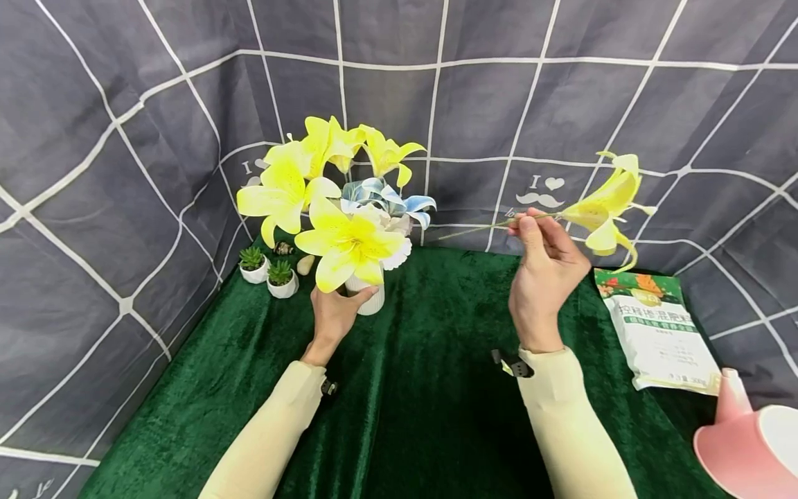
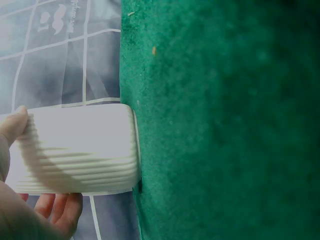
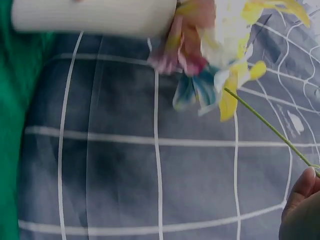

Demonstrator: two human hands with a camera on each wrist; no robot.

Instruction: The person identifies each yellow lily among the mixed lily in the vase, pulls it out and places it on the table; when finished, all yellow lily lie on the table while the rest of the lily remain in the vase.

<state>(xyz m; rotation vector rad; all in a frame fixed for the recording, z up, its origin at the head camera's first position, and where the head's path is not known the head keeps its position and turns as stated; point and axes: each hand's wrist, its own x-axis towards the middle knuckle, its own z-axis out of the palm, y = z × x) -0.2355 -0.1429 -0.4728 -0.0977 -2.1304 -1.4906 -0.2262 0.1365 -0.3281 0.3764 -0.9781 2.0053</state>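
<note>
A white ribbed vase stands on the green cloth, filled with yellow lilies, blue flowers and pale blooms. My left hand holds the vase, thumb on one side and fingers round the other in the left wrist view. To the right, my right hand pinches the thin green stem of a single yellow lily between thumb and fingers, just below its bloom. The stem points left toward the bouquet, and its tip overlaps the flowers in the right wrist view.
Two small potted succulents stand left of the vase, with a pale stone beside them. A white and green bag lies at the right. A pink watering can is in the front right corner. Grey checked fabric hangs behind.
</note>
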